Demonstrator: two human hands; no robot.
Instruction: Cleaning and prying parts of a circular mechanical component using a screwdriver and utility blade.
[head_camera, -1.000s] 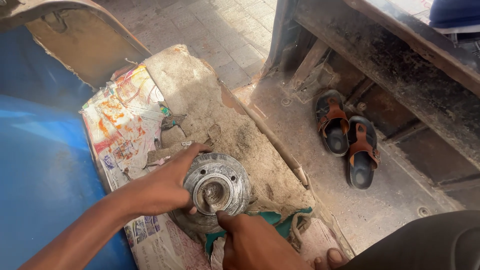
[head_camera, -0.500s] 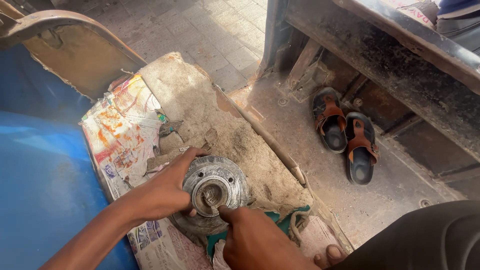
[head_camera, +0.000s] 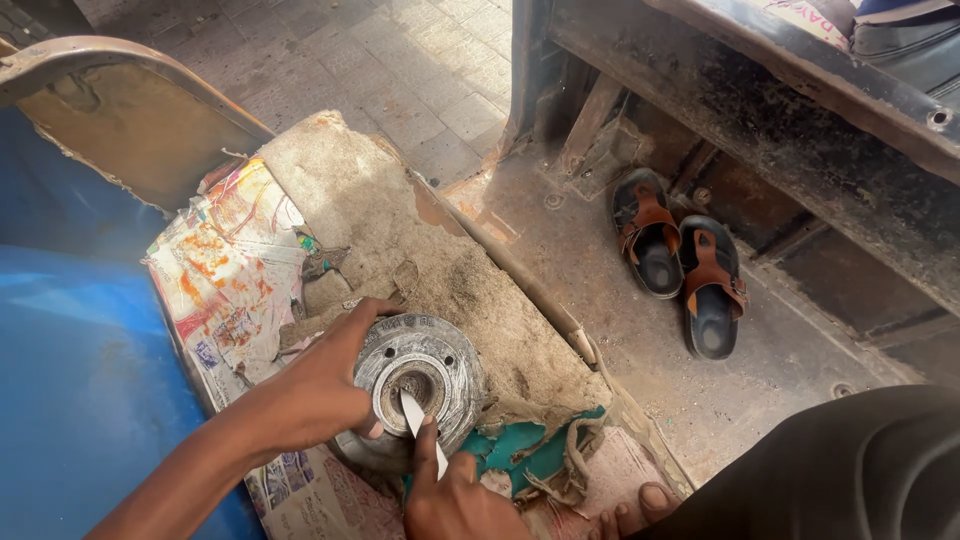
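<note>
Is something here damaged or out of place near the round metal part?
Yes. The padded cover under the metal wheel hub is worn through and torn near its lower end, showing teal material and frayed edges. The left hand steadies the hub; the right hand pokes a thin white strip into its centre.

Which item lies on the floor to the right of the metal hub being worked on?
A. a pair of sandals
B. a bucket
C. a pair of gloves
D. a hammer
A: a pair of dark sandals with brown straps lies side by side on the floor, right of the hub.
</note>
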